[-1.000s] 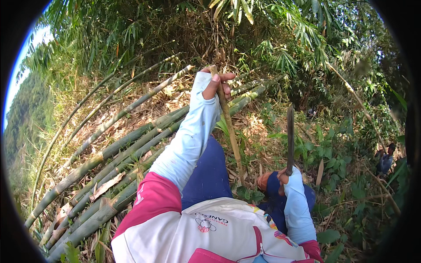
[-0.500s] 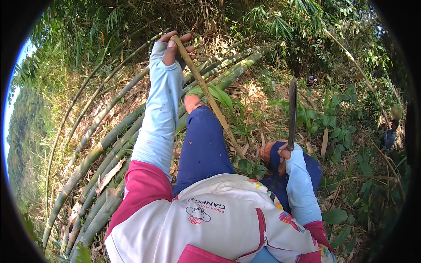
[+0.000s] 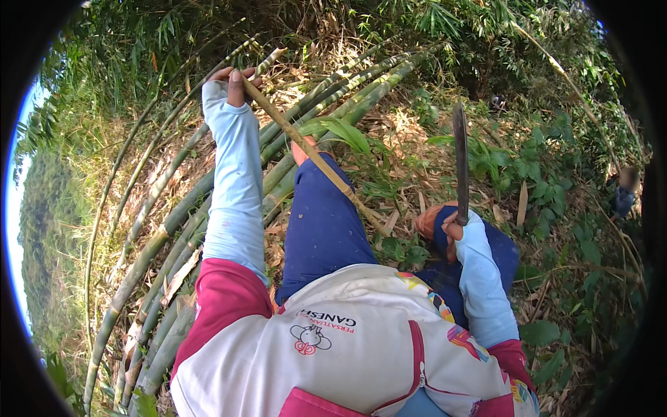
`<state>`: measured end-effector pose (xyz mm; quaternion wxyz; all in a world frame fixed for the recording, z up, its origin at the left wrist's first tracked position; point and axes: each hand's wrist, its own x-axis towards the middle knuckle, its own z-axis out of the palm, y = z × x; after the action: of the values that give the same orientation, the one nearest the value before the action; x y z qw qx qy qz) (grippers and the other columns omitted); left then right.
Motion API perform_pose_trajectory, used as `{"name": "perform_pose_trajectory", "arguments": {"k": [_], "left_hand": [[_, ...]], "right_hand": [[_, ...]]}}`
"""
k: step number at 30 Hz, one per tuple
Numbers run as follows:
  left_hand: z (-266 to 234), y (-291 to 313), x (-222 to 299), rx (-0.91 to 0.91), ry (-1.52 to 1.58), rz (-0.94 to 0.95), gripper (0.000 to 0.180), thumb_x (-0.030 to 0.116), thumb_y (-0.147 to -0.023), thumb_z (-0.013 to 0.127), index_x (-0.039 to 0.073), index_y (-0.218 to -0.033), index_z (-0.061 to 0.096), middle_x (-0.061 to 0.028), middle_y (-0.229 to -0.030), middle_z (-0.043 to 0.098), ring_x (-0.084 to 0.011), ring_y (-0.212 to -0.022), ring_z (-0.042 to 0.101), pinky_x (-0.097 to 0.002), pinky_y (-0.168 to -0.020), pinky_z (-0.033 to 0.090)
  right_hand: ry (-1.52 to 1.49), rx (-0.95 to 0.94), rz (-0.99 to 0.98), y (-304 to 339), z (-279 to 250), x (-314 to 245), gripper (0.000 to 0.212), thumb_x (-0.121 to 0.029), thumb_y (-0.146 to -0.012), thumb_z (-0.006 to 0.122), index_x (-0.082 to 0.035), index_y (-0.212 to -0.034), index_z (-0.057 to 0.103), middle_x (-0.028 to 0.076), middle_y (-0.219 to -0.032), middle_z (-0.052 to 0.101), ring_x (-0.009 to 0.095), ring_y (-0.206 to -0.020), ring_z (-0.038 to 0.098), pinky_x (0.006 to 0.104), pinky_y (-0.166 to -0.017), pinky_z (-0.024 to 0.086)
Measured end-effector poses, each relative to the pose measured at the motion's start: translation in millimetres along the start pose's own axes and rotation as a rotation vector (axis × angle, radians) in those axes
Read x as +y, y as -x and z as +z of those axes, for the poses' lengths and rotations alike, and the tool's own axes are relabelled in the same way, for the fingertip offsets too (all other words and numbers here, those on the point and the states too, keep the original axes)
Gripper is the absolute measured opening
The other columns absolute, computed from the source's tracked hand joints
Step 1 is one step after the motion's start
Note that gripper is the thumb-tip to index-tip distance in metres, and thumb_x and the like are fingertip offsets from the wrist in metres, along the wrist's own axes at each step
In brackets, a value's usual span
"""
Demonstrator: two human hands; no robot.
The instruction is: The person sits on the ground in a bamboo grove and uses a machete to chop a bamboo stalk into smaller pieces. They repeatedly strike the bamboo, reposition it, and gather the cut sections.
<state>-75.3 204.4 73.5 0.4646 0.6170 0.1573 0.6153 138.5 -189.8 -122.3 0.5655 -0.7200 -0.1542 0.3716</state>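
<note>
My left hand (image 3: 235,83) is closed on the upper end of a thin tan bamboo stick (image 3: 316,158), which slants down to the right across my knee to the leaf litter. In my right hand (image 3: 453,233), low beside my right leg, is a machete (image 3: 460,160) with its dark blade pointing up; the fingers are wrapped round its handle, which is mostly hidden. Long green bamboo poles (image 3: 174,219) lie in a bundle under and beside my left arm, running from lower left to upper middle.
Broad-leaved plants (image 3: 545,163) and dry leaves (image 3: 406,132) cover the ground on the right. A leaning stalk (image 3: 563,80) crosses the upper right. A person (image 3: 624,194) is at the far right edge. Dense bamboo foliage (image 3: 174,42) stands behind.
My left hand has moved left and slightly down, drawing the stick's upper end with it. The stick now slants more. My right hand and machete have barely moved.
</note>
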Motion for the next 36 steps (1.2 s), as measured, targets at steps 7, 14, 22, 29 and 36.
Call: {"name": "perform_pose_trajectory", "arguments": {"k": [7,14,22,29,36], "left_hand": [[0.0,34.8,-4.7,-0.084,0.032,-0.159,0.051,0.023,-0.092,0.063,-0.001,-0.130,0.037,-0.0187,-0.091,0.066,-0.0211,-0.068,0.065,-0.0335,-0.066,0.056],[62.7,163.5,10.2,-0.457,0.230,-0.499,0.035,0.022,-0.097,0.054,-0.002,-0.122,0.045,-0.0117,-0.087,0.066,-0.0182,-0.079,0.065,-0.0307,-0.073,0.051],[90.3,258.5,-0.6,-1.076,0.009,-0.300,0.014,0.007,-0.095,0.052,0.000,-0.107,0.055,-0.0115,-0.102,0.066,-0.0207,-0.096,0.063,-0.0332,-0.085,0.050],[97.6,293.7,-28.4,-1.095,0.414,-0.636,0.016,0.009,-0.088,0.066,0.000,-0.102,0.064,-0.0124,-0.101,0.068,-0.0224,-0.102,0.062,-0.0349,-0.091,0.048],[96.3,279.5,-7.6,-1.163,0.320,-0.564,0.018,0.006,-0.086,0.068,-0.001,-0.103,0.065,-0.0126,-0.104,0.068,-0.0222,-0.105,0.061,-0.0368,-0.098,0.044]], "right_hand": [[-0.058,-0.024,-0.026,0.3,1.6,2.1,0.010,-0.001,-0.072,0.065,-0.004,-0.078,0.057,0.005,-0.059,0.054,0.015,-0.047,0.050,0.0310,-0.042,0.040],[0.010,-0.007,0.019,-5.9,6.2,5.9,0.010,0.000,-0.072,0.065,-0.003,-0.076,0.057,0.006,-0.060,0.055,0.015,-0.048,0.053,0.0313,-0.043,0.043],[-0.052,-0.030,-0.035,15.7,14.5,-28.0,0.015,0.005,-0.072,0.060,-0.005,-0.063,0.054,0.007,-0.059,0.056,0.017,-0.054,0.055,0.0292,-0.048,0.041],[-0.401,-0.224,-0.338,6.0,1.8,-3.9,0.017,0.006,-0.075,0.055,-0.002,-0.060,0.050,0.009,-0.054,0.047,0.020,-0.050,0.046,0.0331,-0.046,0.034],[-0.283,-0.159,-0.245,17.0,7.3,-17.5,0.018,0.006,-0.073,0.056,-0.001,-0.058,0.049,0.010,-0.052,0.046,0.022,-0.049,0.046,0.0343,-0.046,0.033]]}}
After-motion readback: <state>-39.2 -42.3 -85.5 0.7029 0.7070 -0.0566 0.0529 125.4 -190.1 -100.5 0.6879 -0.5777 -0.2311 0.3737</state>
